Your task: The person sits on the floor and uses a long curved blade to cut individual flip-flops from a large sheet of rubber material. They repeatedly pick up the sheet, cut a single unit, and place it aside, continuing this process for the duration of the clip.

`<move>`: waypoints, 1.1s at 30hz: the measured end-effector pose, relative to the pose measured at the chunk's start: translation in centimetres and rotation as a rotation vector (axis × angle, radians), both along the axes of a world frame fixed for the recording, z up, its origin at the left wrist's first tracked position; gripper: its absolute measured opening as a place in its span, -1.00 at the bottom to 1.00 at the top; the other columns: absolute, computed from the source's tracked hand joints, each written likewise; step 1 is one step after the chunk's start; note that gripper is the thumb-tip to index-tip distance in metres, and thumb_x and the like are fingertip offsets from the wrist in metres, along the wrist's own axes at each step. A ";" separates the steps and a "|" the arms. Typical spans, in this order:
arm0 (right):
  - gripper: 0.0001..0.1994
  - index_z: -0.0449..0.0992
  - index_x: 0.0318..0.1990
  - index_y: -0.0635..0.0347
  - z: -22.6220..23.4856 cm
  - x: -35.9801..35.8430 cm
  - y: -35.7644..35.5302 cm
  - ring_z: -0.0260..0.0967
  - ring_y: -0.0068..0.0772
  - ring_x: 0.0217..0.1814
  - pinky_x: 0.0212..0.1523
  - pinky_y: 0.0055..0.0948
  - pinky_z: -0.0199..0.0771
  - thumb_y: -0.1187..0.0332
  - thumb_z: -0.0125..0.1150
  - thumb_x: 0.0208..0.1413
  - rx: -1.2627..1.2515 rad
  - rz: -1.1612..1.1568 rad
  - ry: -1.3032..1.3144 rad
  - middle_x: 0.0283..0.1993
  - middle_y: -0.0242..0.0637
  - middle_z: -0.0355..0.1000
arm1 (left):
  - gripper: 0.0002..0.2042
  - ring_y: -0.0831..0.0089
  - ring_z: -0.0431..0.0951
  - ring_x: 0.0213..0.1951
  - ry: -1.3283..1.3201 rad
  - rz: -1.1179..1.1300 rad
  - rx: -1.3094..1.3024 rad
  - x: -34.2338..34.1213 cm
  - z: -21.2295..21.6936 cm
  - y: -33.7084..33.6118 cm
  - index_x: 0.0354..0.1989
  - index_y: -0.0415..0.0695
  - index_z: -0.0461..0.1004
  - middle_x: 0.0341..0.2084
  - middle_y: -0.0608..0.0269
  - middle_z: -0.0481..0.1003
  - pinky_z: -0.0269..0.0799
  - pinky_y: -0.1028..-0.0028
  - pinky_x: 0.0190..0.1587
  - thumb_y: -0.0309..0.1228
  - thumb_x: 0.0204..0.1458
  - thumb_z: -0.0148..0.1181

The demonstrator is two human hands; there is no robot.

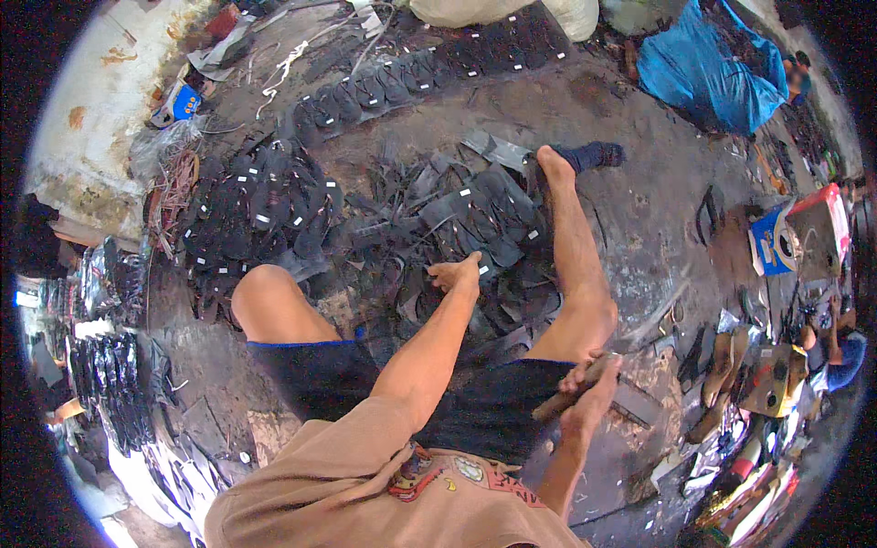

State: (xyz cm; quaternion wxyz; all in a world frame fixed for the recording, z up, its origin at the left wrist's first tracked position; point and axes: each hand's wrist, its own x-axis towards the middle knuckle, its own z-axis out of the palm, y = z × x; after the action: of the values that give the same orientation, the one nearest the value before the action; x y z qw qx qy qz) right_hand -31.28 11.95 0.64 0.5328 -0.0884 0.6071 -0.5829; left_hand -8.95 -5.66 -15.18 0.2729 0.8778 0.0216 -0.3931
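My left hand is over the pile between my legs, at the near edge of a black sheet of sandal parts dotted with small white labels. Its thumb and fingers are apart, and it seems to touch the sheet's edge without gripping it. My right hand, beside my right knee, is closed around a brown, wooden-looking bar. A dark flat strip shows just beyond this hand; whether it joins the bar, I cannot tell. Black offcuts surround the sheet.
A heap of black sandal pieces lies by my left knee. Further off stretches a long row of similar pieces. A blue tarp bundle sits far right, with boxes nearer. Stacked black goods stand left.
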 end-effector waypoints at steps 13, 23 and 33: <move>-0.70 0.42 0.06 0.23 1.2 11.3 -2.0 0.55 -0.04 -0.40 -0.33 -0.09 0.42 0.16 0.06 0.47 -0.139 1.025 0.613 -0.39 0.01 0.52 | -0.59 0.28 0.64 -0.36 0.390 0.078 -0.685 12.1 8.2 10.6 -0.08 -0.20 0.50 -0.24 0.09 0.61 0.64 0.26 -0.41 -0.19 0.08 0.49; -0.62 0.44 -0.12 0.26 0.1 14.5 -2.4 0.53 0.38 -0.28 -0.28 0.17 0.44 0.03 0.08 0.43 0.067 1.268 0.805 -0.39 0.20 0.54 | -0.66 0.55 0.46 -0.61 0.539 0.124 -0.570 12.3 10.1 9.7 -0.15 -0.14 0.47 -0.44 0.24 0.56 0.19 0.61 -0.67 -0.22 0.10 0.48; -0.46 0.50 -0.32 0.44 -9.4 17.0 -8.2 0.51 0.39 -0.31 -0.29 0.13 0.39 -0.03 0.18 0.37 0.045 1.228 1.033 -0.45 0.28 0.47 | -0.49 0.36 0.57 -0.38 0.642 0.233 -0.572 12.2 9.7 9.6 0.04 -0.15 0.33 -0.19 0.17 0.53 0.28 0.48 -0.57 -0.25 0.07 0.51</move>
State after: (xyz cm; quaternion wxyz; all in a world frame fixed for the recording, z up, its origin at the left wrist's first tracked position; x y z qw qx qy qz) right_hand -14.31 3.76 -8.75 0.4119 -0.6543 0.6315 -0.0589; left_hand 3.24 3.99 -5.51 0.5268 0.5920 0.0944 -0.6025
